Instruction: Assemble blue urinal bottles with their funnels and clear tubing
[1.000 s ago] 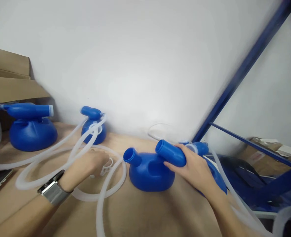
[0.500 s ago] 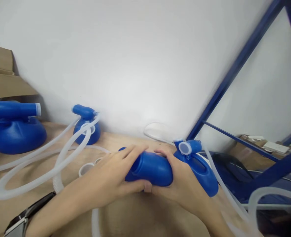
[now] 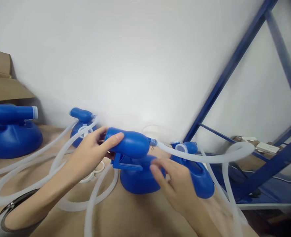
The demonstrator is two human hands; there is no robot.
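My left hand (image 3: 92,153) is closed round the open end of a blue plastic funnel piece (image 3: 129,144), thumb on top. That piece sits on a blue plastic bottle (image 3: 137,177) on the cardboard-covered surface (image 3: 133,214). A white ribbed hose (image 3: 204,158) runs from the funnel piece's narrow end off to the right and loops down. My right hand (image 3: 172,182) hovers just right of the bottle, fingers spread, holding nothing. A watch band shows on my left wrist.
A second blue bottle (image 3: 197,171) with a white cap stands right of my hand. Two more blue bottles (image 3: 12,131) (image 3: 82,126) with hoses stand at the left by the white wall. Cardboard boxes (image 3: 2,82) sit far left; a blue shelf frame (image 3: 231,72) rises at the right.
The funnel piece has been set on top of the bottle. My right hand has let go and opened. My left hand now grips the funnel's open end, and the hose has swung out rightward.
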